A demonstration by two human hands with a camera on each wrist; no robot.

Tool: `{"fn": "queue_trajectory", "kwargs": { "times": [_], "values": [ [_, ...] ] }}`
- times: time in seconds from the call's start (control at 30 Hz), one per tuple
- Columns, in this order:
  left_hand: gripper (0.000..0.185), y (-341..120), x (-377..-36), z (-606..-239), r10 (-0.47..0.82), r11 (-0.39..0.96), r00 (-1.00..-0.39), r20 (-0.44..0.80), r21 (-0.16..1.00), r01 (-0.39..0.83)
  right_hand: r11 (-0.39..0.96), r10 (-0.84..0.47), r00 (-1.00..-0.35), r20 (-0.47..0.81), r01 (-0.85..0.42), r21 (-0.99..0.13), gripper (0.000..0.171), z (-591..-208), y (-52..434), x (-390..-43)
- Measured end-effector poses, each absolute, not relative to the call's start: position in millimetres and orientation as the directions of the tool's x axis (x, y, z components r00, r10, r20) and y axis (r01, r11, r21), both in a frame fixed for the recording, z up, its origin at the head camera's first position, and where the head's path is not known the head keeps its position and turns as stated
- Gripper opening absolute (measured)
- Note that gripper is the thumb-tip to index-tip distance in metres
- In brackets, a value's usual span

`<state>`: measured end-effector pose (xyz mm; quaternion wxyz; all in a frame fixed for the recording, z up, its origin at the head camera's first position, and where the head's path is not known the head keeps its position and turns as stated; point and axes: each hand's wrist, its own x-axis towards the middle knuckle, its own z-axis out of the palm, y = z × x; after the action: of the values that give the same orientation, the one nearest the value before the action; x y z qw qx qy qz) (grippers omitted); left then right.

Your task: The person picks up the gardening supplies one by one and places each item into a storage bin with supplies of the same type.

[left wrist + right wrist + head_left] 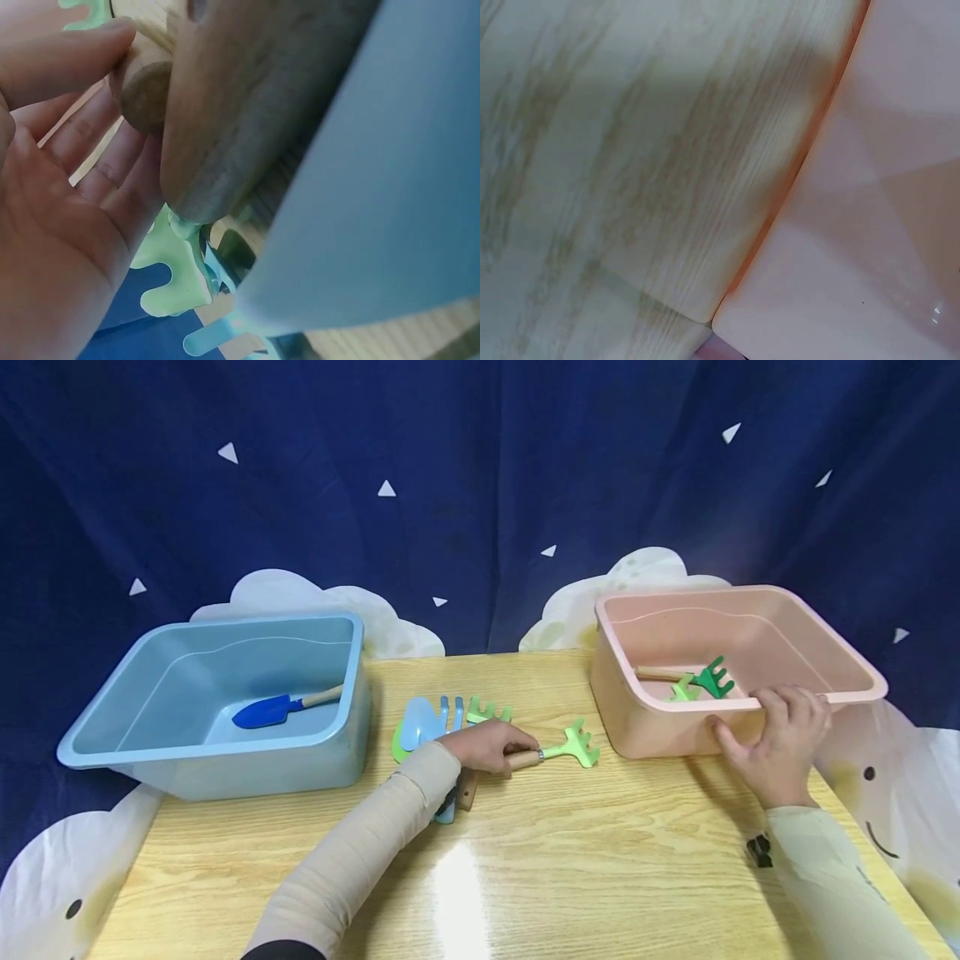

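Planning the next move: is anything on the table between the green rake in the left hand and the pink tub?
Nothing visible: bare wooden table lies between the green rake held by the left hand and the pink tub, whose rim the right hand grips.

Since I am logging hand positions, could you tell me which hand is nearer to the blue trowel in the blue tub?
Left. The left hand grips a green rake beside the blue tub holding the blue trowel; the right hand holds the pink tub.

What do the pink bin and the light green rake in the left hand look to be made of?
Pink bin: looks like smooth moulded plastic, with a uniform colour and rolled rim. Light green rake: painted head, metal or plastic unclear; pale wooden handle with visible grain, gripped by the left hand.
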<state>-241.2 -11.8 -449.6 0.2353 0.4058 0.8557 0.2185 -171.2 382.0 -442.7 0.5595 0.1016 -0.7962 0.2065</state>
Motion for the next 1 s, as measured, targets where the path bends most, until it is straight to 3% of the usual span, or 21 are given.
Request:
{"fn": "queue_trajectory", "kwargs": {
  "times": [0.07, 0.27, 0.43, 0.73, 1.0],
  "values": [
    [0.051, -12, -241, -449, 0.789, 0.591, -0.566, -0.241, 0.549, 0.590, 0.895, 0.068, -0.357, 0.932, -0.391, -0.215, 0.073, -444, 383, -172],
    [0.056, -13, -241, -448, 0.783, 0.583, -0.568, -0.252, 0.616, 0.531, 0.896, 0.071, -0.354, 0.932, -0.389, -0.216, 0.073, -443, 382, -172],
    [0.050, -12, -241, -447, 0.787, 0.568, -0.563, -0.254, 0.655, 0.498, 0.899, 0.069, -0.363, 0.929, -0.382, -0.216, 0.073, -444, 382, -172],
    [0.053, -4, -239, -447, 0.762, 0.616, -0.586, -0.276, 0.590, 0.522, 0.896, 0.075, -0.361, 0.929, -0.386, -0.222, 0.070, -444, 382, -172],
    [0.048, -2, -238, -446, 0.777, 0.609, -0.569, -0.268, 0.548, 0.574, 0.896, 0.068, -0.352, 0.933, -0.390, -0.212, 0.071, -444, 382, -173]
  ]
}}
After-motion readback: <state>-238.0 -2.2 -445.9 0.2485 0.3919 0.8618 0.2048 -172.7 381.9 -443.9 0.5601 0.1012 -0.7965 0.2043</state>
